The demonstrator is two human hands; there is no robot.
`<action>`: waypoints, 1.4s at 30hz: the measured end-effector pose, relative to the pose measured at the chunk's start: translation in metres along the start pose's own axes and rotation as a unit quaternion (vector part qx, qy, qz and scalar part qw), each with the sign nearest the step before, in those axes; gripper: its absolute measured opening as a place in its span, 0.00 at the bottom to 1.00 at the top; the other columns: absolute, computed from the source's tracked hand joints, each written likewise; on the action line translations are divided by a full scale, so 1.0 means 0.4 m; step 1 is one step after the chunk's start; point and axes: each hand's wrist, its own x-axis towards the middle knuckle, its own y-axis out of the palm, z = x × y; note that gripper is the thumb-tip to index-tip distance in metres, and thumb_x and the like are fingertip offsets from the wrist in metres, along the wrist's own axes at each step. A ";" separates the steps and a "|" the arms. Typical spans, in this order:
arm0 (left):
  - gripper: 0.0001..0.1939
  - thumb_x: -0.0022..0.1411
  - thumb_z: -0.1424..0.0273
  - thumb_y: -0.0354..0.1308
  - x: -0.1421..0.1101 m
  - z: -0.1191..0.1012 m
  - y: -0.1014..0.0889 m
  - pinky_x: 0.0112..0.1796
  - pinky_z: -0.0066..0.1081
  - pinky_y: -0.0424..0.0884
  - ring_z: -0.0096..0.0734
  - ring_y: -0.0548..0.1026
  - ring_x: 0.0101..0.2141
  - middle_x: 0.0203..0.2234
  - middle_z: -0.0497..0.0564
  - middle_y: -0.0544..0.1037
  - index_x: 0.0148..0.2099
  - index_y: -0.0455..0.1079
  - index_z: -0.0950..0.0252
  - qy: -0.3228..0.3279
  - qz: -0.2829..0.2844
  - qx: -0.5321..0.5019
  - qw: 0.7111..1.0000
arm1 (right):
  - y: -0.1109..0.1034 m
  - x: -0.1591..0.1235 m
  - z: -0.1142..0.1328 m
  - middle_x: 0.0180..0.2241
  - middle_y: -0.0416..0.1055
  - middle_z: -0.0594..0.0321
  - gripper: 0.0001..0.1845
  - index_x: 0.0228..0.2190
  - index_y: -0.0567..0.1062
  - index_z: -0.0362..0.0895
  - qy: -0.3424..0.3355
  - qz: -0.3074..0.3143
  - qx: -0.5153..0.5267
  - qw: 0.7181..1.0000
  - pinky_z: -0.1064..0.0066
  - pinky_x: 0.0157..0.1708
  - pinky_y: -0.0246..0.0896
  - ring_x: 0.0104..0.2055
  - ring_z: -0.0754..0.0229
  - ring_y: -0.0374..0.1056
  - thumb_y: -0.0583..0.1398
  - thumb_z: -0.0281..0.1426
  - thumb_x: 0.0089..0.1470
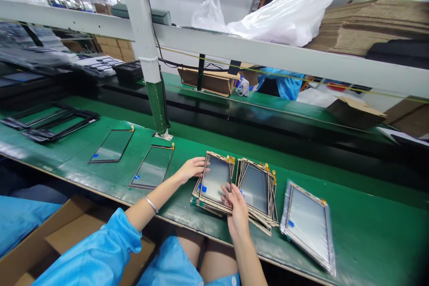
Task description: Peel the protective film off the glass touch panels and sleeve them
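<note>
My left hand point(190, 169) grips the left edge of the top glass panel point(216, 178) on a stack of panels point(204, 202) on the green bench. My right hand point(236, 209) holds the same panel's lower right edge, fingers curled on it. A second stack of panels point(256, 187) leans just to the right, touching my right hand. Further right lies a bagged bundle of panels point(310, 225) in clear plastic. Two single panels lie flat to the left, the nearer one point(152, 167) and the farther one point(112, 146).
Black frames point(50, 123) lie at the far left of the green bench point(368, 237). A white and green post point(150, 67) stands behind the panels. An open cardboard box point(40, 241) sits at my left knee. Cardboard sheets point(372, 22) and plastic bags point(288, 13) fill the upper shelf.
</note>
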 end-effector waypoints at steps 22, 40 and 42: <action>0.25 0.54 0.67 0.64 -0.041 -0.007 0.054 0.43 0.38 0.72 0.45 0.77 0.44 0.49 0.66 0.74 0.52 0.64 0.68 -0.059 0.069 -0.079 0.993 | 0.020 -0.066 0.056 0.59 0.60 0.58 0.22 0.42 0.77 0.48 -0.144 0.052 -0.226 0.962 0.55 0.61 0.44 0.63 0.48 0.50 0.65 0.41 0.43; 0.23 0.58 0.57 0.58 -0.271 0.006 0.129 0.33 0.30 0.72 0.40 0.78 0.40 0.45 0.62 0.77 0.52 0.64 0.65 -0.052 0.206 0.045 0.976 | -0.081 -0.065 0.280 0.14 0.68 0.64 0.27 0.19 0.73 0.42 -0.087 0.123 -0.291 0.945 0.73 0.15 0.56 0.14 0.65 0.60 0.61 0.55 0.44; 0.22 0.61 0.57 0.55 -0.284 -0.008 0.132 0.34 0.30 0.72 0.38 0.78 0.40 0.45 0.61 0.77 0.52 0.64 0.65 -0.044 0.208 0.097 0.972 | -0.099 -0.068 0.274 0.16 0.70 0.62 0.25 0.20 0.75 0.43 -0.117 0.136 -0.330 0.927 0.71 0.19 0.59 0.18 0.63 0.63 0.60 0.53 0.47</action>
